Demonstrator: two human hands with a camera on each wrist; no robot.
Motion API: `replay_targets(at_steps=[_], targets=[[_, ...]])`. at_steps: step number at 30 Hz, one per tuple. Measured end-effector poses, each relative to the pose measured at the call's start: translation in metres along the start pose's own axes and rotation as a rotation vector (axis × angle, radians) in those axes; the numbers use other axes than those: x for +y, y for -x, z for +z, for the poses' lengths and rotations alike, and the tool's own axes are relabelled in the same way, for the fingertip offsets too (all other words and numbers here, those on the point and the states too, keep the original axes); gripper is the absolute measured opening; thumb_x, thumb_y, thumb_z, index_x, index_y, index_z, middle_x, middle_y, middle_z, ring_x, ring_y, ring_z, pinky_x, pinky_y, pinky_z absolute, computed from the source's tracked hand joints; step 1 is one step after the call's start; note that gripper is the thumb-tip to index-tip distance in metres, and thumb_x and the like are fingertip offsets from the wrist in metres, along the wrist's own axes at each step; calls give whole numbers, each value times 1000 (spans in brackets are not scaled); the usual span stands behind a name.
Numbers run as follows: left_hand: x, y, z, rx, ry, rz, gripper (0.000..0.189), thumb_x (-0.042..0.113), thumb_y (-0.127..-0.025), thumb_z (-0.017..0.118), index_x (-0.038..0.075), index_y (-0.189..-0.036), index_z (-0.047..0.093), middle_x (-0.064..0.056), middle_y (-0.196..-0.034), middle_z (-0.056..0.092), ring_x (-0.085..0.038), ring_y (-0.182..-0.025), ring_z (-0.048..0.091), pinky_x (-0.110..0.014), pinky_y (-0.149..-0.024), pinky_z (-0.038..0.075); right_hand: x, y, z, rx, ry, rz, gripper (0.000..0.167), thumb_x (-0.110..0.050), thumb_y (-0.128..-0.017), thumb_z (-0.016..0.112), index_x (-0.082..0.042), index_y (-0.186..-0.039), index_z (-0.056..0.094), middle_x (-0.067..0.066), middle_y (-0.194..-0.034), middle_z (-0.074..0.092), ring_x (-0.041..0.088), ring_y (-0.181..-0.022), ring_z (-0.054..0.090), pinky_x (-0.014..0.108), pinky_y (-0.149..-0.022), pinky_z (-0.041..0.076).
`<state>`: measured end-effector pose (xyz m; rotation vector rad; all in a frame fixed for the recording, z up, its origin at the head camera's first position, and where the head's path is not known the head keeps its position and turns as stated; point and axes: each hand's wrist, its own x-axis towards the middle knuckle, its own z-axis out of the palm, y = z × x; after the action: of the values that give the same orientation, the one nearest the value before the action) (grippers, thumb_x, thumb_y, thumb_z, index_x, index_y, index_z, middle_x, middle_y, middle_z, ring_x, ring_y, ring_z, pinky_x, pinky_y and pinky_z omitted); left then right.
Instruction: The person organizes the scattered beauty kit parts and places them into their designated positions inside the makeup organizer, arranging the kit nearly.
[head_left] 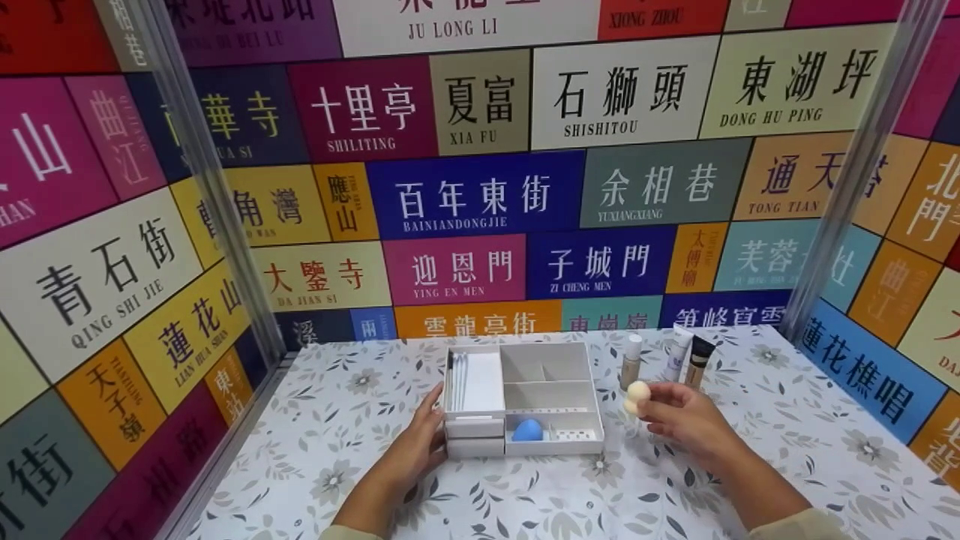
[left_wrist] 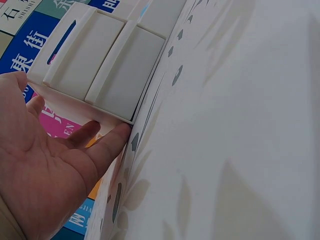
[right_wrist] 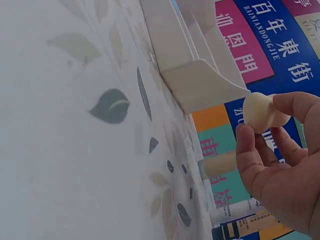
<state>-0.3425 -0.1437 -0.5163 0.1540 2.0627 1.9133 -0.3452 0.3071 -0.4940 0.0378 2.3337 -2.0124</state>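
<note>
My right hand (head_left: pixel 688 417) pinches a cream makeup sponge (head_left: pixel 637 391), narrow-waisted like a gourd, between thumb and fingers. The right wrist view shows this sponge (right_wrist: pixel 257 112) held above the table beside a white desktop organizer (right_wrist: pixel 200 85). On the organizer's left side, my left hand (head_left: pixel 424 433) rests with relaxed fingers against the wall. In the left wrist view, its fingertips touch the side near the two small drawers (left_wrist: pixel 125 75). A blue makeup sponge (head_left: pixel 527 430) lies in the organizer's front compartment.
Behind my right hand stand a bottle (head_left: pixel 631 361) with a white cap, a white tube (head_left: pixel 677 354) and a black-and-tan tube (head_left: pixel 700 360). Thin white items (head_left: pixel 461 381) stand in the organizer's left section. A floral cloth (head_left: pixel 337 480) covers the table, with sign-printed walls behind.
</note>
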Motion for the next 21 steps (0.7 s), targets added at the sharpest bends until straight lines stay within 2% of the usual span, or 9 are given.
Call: replay_targets(at_steps=[8, 16, 21], targets=[[0, 0, -2, -7, 0, -8, 62, 57, -113, 34, 49, -170, 11, -15, -183, 0, -54, -163, 21, -65, -131, 27, -7, -3, 24, -16, 10, -4, 60, -20, -97, 79, 1, -147, 55, 11, -135, 70, 18, -106, 73, 35, -96, 63], [-1, -2, -1, 0, 4, 2, 62, 56, -113, 35, 47, -171, 12, -16, -182, 1, -55, -162, 22, -66, -131, 29, -7, -5, 44, -47, 54, -23, 54, -18, -96, 80, 1, -143, 60, 12, -133, 70, 16, -104, 73, 32, -90, 63], [-1, -2, -1, 2, 8, 9, 62, 54, -114, 34, 46, -171, 11, -18, -182, 1, -55, -162, 22, -65, -130, 30, -4, -8, 50, -53, 38, -11, 53, -19, -94, 82, -1, -140, 63, 8, -129, 70, 16, -103, 70, 33, -89, 61]])
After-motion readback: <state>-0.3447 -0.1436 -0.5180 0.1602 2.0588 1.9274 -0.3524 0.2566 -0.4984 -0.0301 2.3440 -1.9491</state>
